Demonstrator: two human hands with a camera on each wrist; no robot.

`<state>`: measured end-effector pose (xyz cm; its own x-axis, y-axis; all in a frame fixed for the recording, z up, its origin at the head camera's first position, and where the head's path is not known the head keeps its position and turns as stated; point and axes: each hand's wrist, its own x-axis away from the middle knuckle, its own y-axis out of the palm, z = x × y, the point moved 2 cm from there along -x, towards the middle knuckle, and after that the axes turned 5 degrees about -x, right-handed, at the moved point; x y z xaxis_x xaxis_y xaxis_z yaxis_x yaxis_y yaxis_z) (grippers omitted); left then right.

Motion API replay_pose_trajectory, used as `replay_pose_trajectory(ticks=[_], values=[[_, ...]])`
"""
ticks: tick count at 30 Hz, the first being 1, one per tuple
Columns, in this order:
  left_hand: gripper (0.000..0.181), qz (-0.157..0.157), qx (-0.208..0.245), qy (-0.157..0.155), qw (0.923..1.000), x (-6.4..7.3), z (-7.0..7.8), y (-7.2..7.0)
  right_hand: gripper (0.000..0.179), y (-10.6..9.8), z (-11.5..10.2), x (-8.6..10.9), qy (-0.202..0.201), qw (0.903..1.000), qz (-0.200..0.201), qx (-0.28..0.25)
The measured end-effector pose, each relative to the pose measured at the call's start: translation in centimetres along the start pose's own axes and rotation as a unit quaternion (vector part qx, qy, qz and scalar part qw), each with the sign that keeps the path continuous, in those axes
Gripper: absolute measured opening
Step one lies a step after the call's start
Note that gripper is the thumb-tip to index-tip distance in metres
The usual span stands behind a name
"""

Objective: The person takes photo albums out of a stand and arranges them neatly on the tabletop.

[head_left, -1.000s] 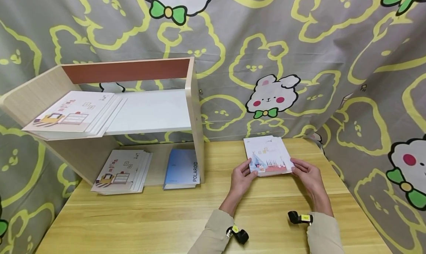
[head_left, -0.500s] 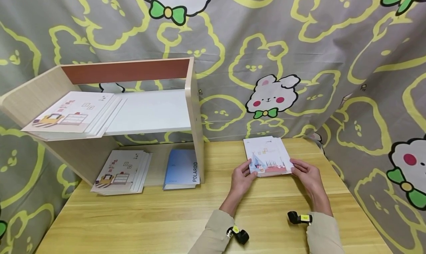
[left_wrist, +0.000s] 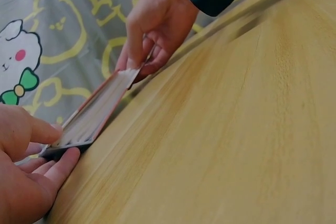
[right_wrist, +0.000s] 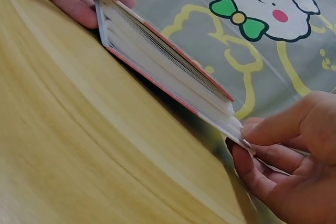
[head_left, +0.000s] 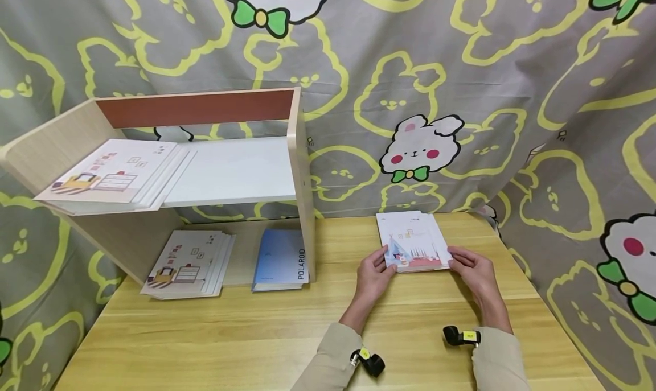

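A photo album [head_left: 412,240] with a white cover, printed with a blue tent and a pinkish rug, lies at the back right of the wooden table in the head view. My left hand [head_left: 374,274] pinches its near left corner, thumb above and fingers below. At the near right corner, my right hand [head_left: 474,271] grips the cover edge between thumb and fingers. In the right wrist view the album's page edges [right_wrist: 157,59] show between its covers, its near edge tilted slightly off the table. The left wrist view shows the same page edges [left_wrist: 94,111] from the other side.
A two-tier wooden shelf [head_left: 299,180] stands on the left. White illustrated albums [head_left: 107,175] lie on its upper board, with similar albums [head_left: 187,263] below. A blue album [head_left: 279,260] marked POLAROID lies at lower right. A patterned curtain [head_left: 348,169] hangs behind the table [head_left: 246,340].
The album has stayed nearly in place, with only a very slight shift. Both hands keep their grip on its near corners.
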<state>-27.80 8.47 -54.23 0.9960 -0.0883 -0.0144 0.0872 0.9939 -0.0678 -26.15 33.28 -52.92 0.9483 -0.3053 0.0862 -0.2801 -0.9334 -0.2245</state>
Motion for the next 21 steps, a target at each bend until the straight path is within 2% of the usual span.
replay_pose_trajectory(ticks=[13, 21], values=[[0.051, -0.001, -0.003, 0.005, 1.0, -0.04, -0.2, -0.01, 0.042, 0.19, 0.03, 0.13, 0.0, 0.9999, 0.009, 0.013], [0.052, -0.012, -0.004, 0.013, 0.9998, -0.14, -0.13, -0.32, 0.047, 0.04, -0.07, 0.06, -0.034, 0.9992, -0.002, -0.018]])
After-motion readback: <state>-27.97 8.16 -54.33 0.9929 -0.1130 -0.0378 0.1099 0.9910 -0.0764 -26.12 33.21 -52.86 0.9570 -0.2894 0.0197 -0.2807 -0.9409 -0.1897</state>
